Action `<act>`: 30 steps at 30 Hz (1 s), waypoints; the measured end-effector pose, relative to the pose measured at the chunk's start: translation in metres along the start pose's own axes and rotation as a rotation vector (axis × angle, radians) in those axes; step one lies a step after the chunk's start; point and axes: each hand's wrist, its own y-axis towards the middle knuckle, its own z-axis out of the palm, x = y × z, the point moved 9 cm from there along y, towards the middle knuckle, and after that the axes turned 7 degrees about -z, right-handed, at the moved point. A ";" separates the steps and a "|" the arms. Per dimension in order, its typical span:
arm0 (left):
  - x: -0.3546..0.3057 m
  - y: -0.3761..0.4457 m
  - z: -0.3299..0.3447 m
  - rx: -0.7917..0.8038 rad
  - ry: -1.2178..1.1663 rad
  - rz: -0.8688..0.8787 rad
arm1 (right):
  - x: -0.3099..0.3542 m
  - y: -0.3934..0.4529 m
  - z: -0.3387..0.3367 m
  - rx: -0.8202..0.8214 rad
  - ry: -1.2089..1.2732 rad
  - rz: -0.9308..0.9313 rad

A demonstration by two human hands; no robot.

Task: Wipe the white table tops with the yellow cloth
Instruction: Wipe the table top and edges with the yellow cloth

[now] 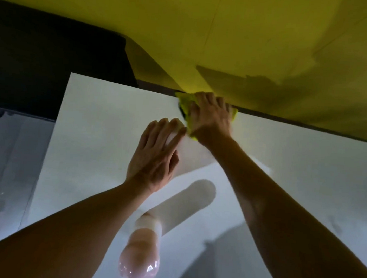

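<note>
Since only the head view is given, everything comes from it. Yellow cloth [186, 102] lies bunched at the far edge of the white table top [106, 117], right against the yellow wall [227, 34]. Right hand [209, 116] sits on top of the cloth, palm down, fingers spread and only slightly bent, pressing it flat rather than pinching it; cloth shows beyond the fingertips, on both sides and under the wrist. Left hand [155, 156] rests flat on the table just beside the cloth, fingers straight and close together, holding nothing; looks like a brace.

Handling, as a judgement: cloth is soft, light and limp, so it will fold and bunch under the palm and slide easily on the smooth top. Best controlled by a flat palm over its middle with even downward pressure; to lift it, pinch a loose edge. Not fragile.

Counts: one cloth, two hands, one wall. One table top is clearly in reach; a second pale surface [9, 160] sits lower left, cannot tell if it is another table. One clear plastic bottle [141, 258], blurred, near the bottom centre.
</note>
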 end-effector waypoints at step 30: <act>-0.015 -0.005 0.000 0.012 0.227 -0.070 | -0.011 0.005 -0.001 0.013 0.017 -0.221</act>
